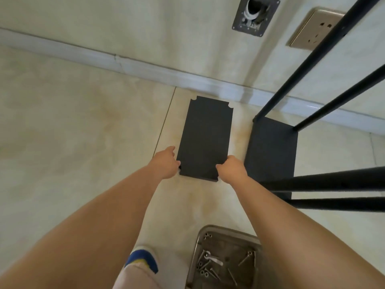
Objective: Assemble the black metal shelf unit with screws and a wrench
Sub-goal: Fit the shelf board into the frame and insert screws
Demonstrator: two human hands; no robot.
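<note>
Hands met at the near end of a flat black rectangular metal shelf panel [205, 138] with notched corners, which lay on the pale glossy floor tiles [83, 113] close to the white baseboard [145, 68]. The left hand [166, 162] had its fingers curled around the panel's near left corner, and the right hand [232, 167] gripped the near right corner the same way.

Judging by the layout, assembly was partly done. Just to the right stood a partly built frame: four thin black metal poles [325, 109] rose from another black shelf panel [270, 149] resting on the floor. The gripped panel was not yet on those poles, so it seemed the next one to be fitted. Near the bottom edge, a shallow steel tray [195, 253] held loose screws [244, 259], small nuts and a flat silver wrench [214, 260], all untouched, which suggested fastening work remained.

Pole tops ran out of view at the right edge, so the frame's full height was unknown. Whether its joints were already screwed tight could not be made out. Fingertips under the panel were hidden, and the right forearm covered part of the tray.
</note>
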